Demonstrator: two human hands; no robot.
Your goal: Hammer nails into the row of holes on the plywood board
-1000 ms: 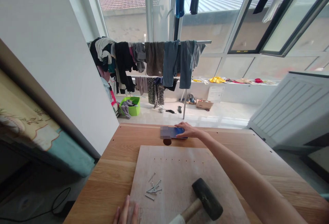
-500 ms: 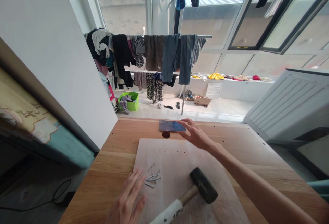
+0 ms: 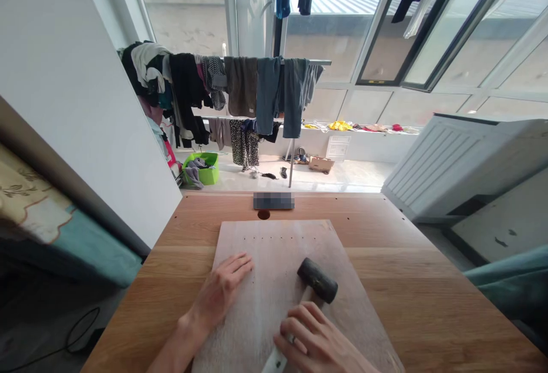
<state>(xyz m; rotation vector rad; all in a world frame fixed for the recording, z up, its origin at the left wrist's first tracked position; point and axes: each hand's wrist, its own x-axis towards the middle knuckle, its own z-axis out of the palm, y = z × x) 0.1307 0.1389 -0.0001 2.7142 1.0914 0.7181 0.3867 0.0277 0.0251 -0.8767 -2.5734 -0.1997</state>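
Observation:
My left hand (image 3: 229, 281) rests palm down on the left part of a pale wooden board (image 3: 269, 304), its fingers together and slightly curled. No nails show on the board; whatever lies under or in this hand is hidden. A mallet (image 3: 317, 280) with a black head and a wooden, white-wrapped handle lies on the board. Over its handle, my right hand (image 3: 314, 336) has its fingers curled round the grip, below the head. A row of small holes runs across the board's far end.
The board lies on a wooden tabletop (image 3: 411, 281) with a round hole. A flat dark object, blurred out, sits at the far edge (image 3: 274, 200). Beyond are a laundry rack (image 3: 295, 62), a green basket (image 3: 209, 174) and windows. A white cabinet (image 3: 98, 110) stands left.
My right hand has come back from the flat object at the far edge to the mallet handle. My left hand has moved forward over where the nails lay, and they no longer show.

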